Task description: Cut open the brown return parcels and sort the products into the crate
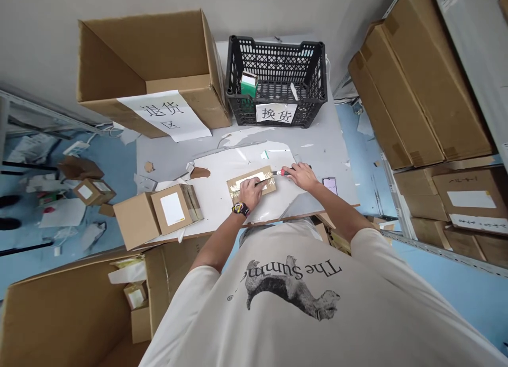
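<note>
A small flat cardboard box (254,175) with shiny tape over its ends and a white label lies on the white work surface in front of me. My left hand (250,192), with a watch (241,209) at the wrist, is closed over the near side of this box and holds it down. My right hand (301,175) is wrapped round a utility knife (282,172) with a red and black handle. The knife's thin blade reaches left across the taped right end of the box, towards my left fingers. Exactly how deep the blade sits cannot be made out.
Two brown boxes (170,208) stand at the table's left. Behind are a large open carton (190,89) and a black plastic crate (278,100) with a green box inside. A phone (329,185) lies to the right. Shelved cartons (420,92) flank the right side.
</note>
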A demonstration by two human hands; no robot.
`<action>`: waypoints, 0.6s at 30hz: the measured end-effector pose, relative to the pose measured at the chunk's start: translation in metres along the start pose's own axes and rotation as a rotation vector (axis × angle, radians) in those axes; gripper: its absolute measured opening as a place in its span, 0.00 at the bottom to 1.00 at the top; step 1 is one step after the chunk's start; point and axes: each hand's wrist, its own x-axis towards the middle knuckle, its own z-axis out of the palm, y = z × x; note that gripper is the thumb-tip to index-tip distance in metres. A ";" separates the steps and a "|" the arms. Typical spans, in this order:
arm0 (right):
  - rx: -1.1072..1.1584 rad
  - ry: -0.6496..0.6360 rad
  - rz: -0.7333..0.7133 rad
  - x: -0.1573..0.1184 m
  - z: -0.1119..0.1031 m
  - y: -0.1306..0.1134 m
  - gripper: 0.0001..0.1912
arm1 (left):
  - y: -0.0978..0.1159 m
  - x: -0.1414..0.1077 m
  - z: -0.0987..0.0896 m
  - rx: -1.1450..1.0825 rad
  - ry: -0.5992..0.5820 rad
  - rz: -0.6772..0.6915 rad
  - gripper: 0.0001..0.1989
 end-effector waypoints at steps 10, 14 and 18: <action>0.002 -0.011 -0.029 0.012 -0.006 -0.004 0.30 | -0.001 0.005 -0.009 0.023 0.065 -0.072 0.23; 0.020 -0.025 -0.024 0.008 0.000 -0.006 0.30 | -0.001 0.031 -0.019 0.048 0.119 -0.057 0.31; 0.017 -0.037 -0.001 0.004 0.001 -0.008 0.31 | -0.012 0.055 -0.019 0.027 -0.015 0.042 0.29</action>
